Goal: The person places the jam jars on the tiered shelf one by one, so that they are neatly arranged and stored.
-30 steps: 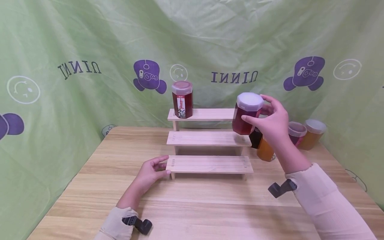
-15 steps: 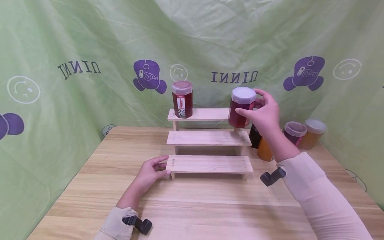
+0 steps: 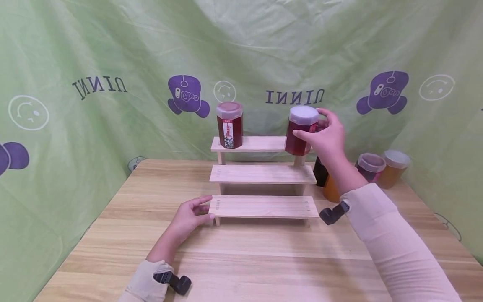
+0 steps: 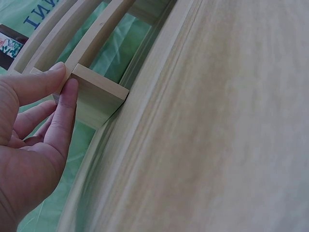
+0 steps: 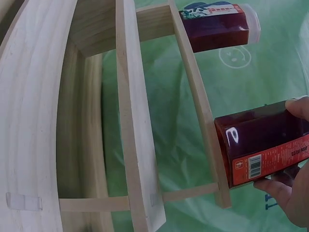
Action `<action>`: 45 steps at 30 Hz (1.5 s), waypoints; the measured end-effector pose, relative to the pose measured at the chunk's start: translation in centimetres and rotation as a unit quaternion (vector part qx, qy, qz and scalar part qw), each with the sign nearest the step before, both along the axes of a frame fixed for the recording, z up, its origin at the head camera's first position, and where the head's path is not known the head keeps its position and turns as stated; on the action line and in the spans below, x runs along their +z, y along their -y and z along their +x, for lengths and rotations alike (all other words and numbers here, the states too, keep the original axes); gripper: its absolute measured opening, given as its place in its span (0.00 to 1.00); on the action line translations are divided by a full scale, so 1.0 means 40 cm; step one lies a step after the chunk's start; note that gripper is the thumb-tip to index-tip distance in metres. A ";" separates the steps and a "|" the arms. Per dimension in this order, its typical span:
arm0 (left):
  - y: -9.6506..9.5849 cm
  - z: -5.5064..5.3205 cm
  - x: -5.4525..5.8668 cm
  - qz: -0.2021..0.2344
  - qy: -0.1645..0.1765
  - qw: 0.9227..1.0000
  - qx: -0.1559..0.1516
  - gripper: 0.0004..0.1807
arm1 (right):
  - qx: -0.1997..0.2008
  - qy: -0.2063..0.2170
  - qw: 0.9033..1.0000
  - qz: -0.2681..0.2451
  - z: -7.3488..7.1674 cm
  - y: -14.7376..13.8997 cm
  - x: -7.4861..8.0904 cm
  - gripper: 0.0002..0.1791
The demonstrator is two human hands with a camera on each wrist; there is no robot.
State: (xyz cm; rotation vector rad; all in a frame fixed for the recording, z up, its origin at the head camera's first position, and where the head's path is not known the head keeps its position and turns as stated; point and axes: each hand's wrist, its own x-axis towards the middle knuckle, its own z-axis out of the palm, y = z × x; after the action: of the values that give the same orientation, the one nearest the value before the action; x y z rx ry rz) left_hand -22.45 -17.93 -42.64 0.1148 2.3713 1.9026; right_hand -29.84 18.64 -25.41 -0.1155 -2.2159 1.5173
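My right hand [image 3: 329,136] grips a jar [image 3: 298,140] of dark red contents with a whitish lid, thumb on the near side. The jar is upright at the right end of the top step of a three-step wooden rack [image 3: 264,206]. Its base is right at the board in the right wrist view, where a red label with a barcode faces the camera. A similar red jar [image 3: 230,130] stands on the left end of that step. My left hand [image 3: 190,218] pinches the left end of the lowest step between thumb and fingers [image 4: 65,116].
Right of the rack, partly behind my right arm, stand a dark jar [image 3: 320,173], an orange jar [image 3: 332,191], a purple-red jar [image 3: 371,167] and an amber jar [image 3: 394,170]. A green printed cloth [image 3: 124,50] hangs behind and beside the wooden table [image 3: 241,264].
My right hand has carried the red jar left and away from me, from beside the rack to the right end of the top step. My left hand has stayed put.
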 end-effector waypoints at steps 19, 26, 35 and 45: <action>-0.004 -0.001 0.000 -0.002 -0.006 1.000 0.007 0.33 | -0.005 -0.005 1.000 -0.004 -0.057 0.025 0.000 0.50; -0.002 -0.002 -0.002 0.001 -0.003 1.000 0.006 0.33 | -0.017 -0.011 1.000 0.004 -0.068 0.033 -0.001 0.50; -0.003 -0.002 -0.002 0.000 -0.006 1.000 0.003 0.33 | -0.010 -0.019 1.000 0.014 -0.067 0.032 -0.014 0.49; -0.001 -0.002 -0.002 0.002 -0.003 1.000 0.003 0.33 | 0.000 -0.029 1.000 0.008 -0.040 0.035 -0.031 0.46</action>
State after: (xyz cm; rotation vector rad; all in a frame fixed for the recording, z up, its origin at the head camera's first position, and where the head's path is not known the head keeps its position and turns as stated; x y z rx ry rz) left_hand -22.52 -17.89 -42.72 0.1130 2.3758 1.9120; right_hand -31.45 17.24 -26.65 -0.0660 -2.1831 1.4842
